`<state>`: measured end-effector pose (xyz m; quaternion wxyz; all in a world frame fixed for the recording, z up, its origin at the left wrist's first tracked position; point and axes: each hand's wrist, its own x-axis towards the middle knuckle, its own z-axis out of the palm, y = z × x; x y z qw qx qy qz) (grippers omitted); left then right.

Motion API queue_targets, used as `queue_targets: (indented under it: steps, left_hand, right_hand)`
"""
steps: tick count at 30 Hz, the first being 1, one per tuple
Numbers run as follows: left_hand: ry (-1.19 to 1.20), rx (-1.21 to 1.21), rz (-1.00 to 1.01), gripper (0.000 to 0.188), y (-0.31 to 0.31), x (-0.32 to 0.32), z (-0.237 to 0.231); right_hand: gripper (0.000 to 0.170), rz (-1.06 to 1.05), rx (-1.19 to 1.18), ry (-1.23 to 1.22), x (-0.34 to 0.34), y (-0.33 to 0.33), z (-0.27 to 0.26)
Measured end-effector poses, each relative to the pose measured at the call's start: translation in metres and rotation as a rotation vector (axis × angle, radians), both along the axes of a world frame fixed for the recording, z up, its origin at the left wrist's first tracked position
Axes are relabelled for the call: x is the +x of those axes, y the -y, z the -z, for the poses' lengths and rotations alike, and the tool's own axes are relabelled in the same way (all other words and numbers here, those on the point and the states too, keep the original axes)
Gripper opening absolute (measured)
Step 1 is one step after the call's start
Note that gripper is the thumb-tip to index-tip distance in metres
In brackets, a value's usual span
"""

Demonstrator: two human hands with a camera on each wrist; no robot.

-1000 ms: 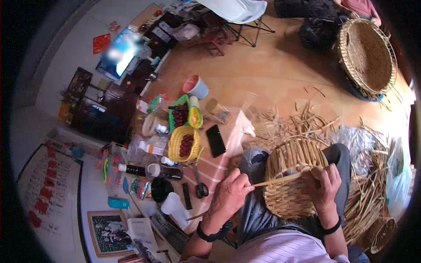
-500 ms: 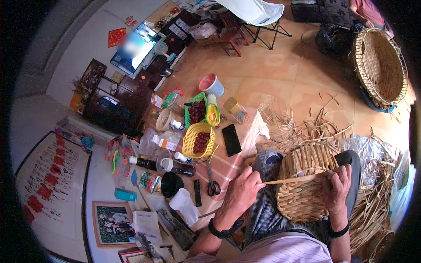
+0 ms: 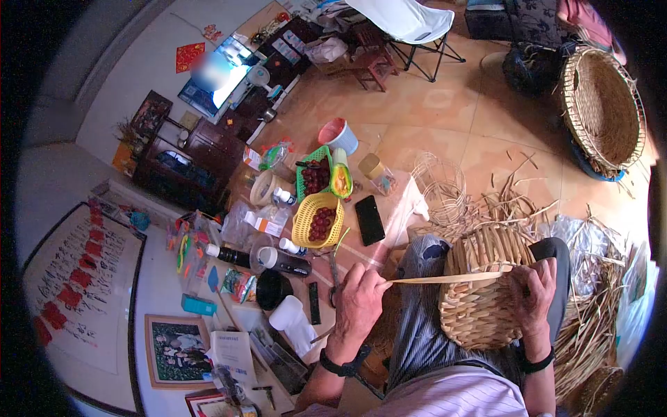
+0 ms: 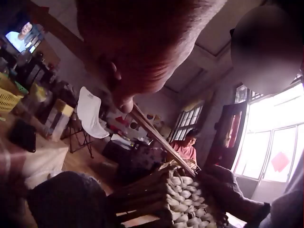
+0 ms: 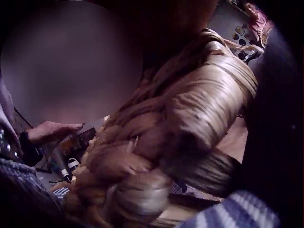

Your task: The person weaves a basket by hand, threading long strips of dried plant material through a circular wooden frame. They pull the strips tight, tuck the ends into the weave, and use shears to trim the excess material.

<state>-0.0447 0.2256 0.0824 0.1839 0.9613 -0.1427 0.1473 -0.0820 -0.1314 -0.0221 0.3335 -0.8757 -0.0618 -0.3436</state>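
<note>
A flat, pale plant-fibre strip stretches nearly level between both hands, across the opening of a woven basket in the person's lap. My left hand pinches the strip's left end between thumb and fingertips, off to the basket's left. At the basket's right rim my right hand has its fingers curled round the strip's other end, which they partly hide. The left wrist view shows the strip slanting down from the fingers towards the braided basket wall. Thick twisted strands fill the right wrist view.
Left of the lap, a cloth-covered table holds a phone, a yellow basket of red fruit, bottles and scissors. Loose dry strips lie on the right. A large woven basket stands farther off; another person sits in the background.
Over the last half second my left hand has moved left, away from the basket, and a longer stretch of strip shows. The right hand stays at the rim. Earlier, the head view shifted.
</note>
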Motion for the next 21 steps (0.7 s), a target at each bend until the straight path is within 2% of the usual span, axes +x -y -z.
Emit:
queue_targets:
  steps: [6,10,13,14,16,18,20,21]
  left_hand:
    - [-0.072,-0.077,0.071,0.016,-0.006,0.003,0.019]
    - [-0.256,-0.094,0.11,0.012,0.004,0.009,0.015]
    - [-0.291,-0.134,0.197,0.022,0.024,0.015,0.013]
    - [-0.286,-0.098,0.253,0.032,0.031,0.016,0.012]
    - [-0.289,-0.101,0.268,0.028,0.051,0.019,0.003]
    - [-0.316,-0.156,0.318,0.021,0.08,0.019,0.006]
    - [-0.307,-0.193,0.309,0.017,0.1,0.017,0.005]
    - [-0.289,-0.187,0.29,0.023,0.106,0.018,0.007]
  right_hand:
    - [0.018,0.009,0.028,-0.011,-0.002,0.003,0.001]
    - [0.014,-0.007,0.083,-0.063,-0.005,0.012,0.0]
    - [0.012,-0.042,0.166,-0.131,-0.007,0.018,-0.006]
    - [0.013,-0.062,0.309,-0.148,-0.005,0.014,-0.004]
    - [0.016,-0.025,0.547,-0.208,-0.012,0.014,0.005]
    - [0.017,0.065,0.509,-0.201,-0.016,0.012,-0.003]
    - [0.016,0.025,0.745,-0.264,-0.018,0.012,-0.01]
    - [0.016,-0.017,0.813,-0.228,-0.015,0.013,-0.008]
